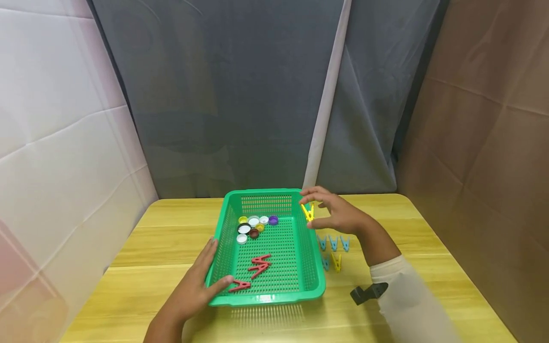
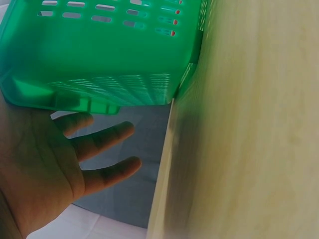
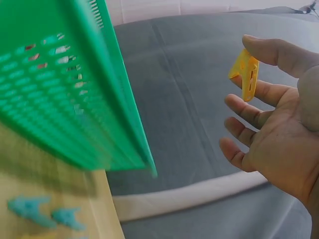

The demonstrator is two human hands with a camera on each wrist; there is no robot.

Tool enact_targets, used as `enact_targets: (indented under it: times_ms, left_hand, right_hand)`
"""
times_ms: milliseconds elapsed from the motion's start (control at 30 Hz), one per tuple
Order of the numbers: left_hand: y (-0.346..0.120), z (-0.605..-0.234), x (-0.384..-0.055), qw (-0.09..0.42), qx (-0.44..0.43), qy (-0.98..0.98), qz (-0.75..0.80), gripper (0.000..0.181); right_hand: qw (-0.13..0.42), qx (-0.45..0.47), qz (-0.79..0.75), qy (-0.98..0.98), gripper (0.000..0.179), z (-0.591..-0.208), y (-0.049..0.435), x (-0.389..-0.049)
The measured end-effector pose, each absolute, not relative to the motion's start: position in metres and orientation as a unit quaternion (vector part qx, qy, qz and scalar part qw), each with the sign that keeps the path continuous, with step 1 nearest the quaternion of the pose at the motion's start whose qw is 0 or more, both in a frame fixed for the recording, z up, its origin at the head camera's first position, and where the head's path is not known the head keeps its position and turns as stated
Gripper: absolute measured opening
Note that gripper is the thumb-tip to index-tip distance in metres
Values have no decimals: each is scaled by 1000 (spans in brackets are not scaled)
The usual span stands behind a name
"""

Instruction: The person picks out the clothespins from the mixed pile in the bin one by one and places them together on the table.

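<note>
My right hand [image 1: 340, 214] pinches a yellow clothespin [image 1: 308, 213] between thumb and fingertip, raised over the right rim of the green basket [image 1: 268, 299]. In the right wrist view the yellow clothespin [image 3: 244, 74] shows clear of the basket wall, the other fingers spread. My left hand [image 1: 190, 288] rests at the basket's near left corner, thumb over the rim and straight fingers along the outside. Three red clothespins [image 1: 259, 270] lie in the near part of the basket. Farther back in it sits a group of bottle caps [image 1: 254, 233], among them white, yellow, brown and purple ones.
Right of the basket, several blue clothespins [image 1: 333, 243] and one more yellow clothespin [image 1: 336, 262] lie on the wooden table [image 1: 171, 228]. A grey curtain [image 1: 214, 119] hangs behind the table, with a white cloth [image 1: 64, 119] at left and a brown cloth [image 1: 480, 143] at right.
</note>
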State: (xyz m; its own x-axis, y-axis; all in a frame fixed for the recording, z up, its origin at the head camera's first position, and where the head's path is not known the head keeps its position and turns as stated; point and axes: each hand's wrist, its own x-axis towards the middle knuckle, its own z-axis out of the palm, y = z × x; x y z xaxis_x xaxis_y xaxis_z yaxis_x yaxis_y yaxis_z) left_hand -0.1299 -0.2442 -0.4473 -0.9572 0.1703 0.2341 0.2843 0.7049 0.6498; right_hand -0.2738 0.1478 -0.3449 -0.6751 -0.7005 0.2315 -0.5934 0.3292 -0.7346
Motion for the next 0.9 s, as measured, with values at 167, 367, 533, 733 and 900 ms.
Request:
enact_targets:
  times_ms: [167,367,533,733,900]
  left_hand:
    - [-244,-445,-130,74,-125,-920,-365,101]
    - [-245,-445,-129,70,-121,-922,-362,101]
    - [-244,-445,-130,68,-120,-921,-364,101]
    - [-245,-446,-130,63,-117,-923,-362,101]
    - [-245,-447,-131,67,-119,-921,-365,100]
  right_hand:
    - [55,-385,-441,809,56,-359,177,-265]
    - [61,-357,-460,811,53,-381,208,-261]
    - [57,-336,-466,816,53,-401,227,-258]
    - [54,-305,-462,831,56,-427,244,-252]
    - [65,-278,-465,838,58,-444,252,-247]
